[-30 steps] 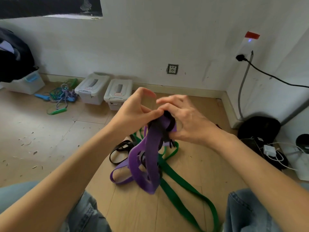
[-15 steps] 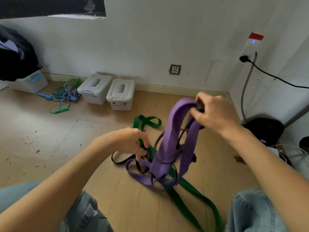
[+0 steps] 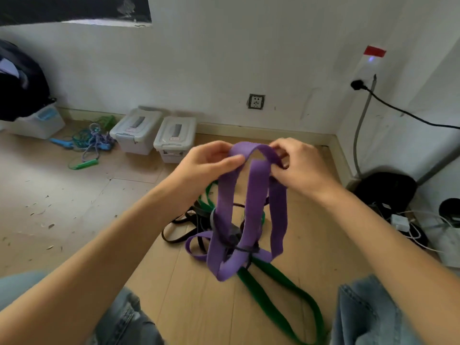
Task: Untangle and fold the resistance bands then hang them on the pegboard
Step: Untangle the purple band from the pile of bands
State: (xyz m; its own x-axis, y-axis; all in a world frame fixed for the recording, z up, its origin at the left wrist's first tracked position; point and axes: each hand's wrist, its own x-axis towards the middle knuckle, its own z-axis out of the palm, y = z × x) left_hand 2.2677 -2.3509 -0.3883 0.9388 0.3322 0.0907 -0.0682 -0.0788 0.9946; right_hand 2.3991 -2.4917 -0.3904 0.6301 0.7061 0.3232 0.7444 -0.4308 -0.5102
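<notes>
Two hands up at frame centre: left hand point(image 3: 209, 163) and right hand point(image 3: 298, 165) each pinch the top arch of the purple band point(image 3: 251, 195), grip closed on it. Its loops hang to the wooden floor point(image 3: 74, 195), knotted low with the green band point(image 3: 281, 292) and thin black band point(image 3: 179, 232). Two lidded bins point(image 3: 154, 134) sit against the wall, upper left.

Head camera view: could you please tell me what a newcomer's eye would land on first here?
First the purple band, held up at the centre of the frame, its top loop pinched by the left hand and the right hand. Its lower loops are knotted with a black band and a green band on the wooden floor. Two lidded white bins stand by the far wall.
</notes>
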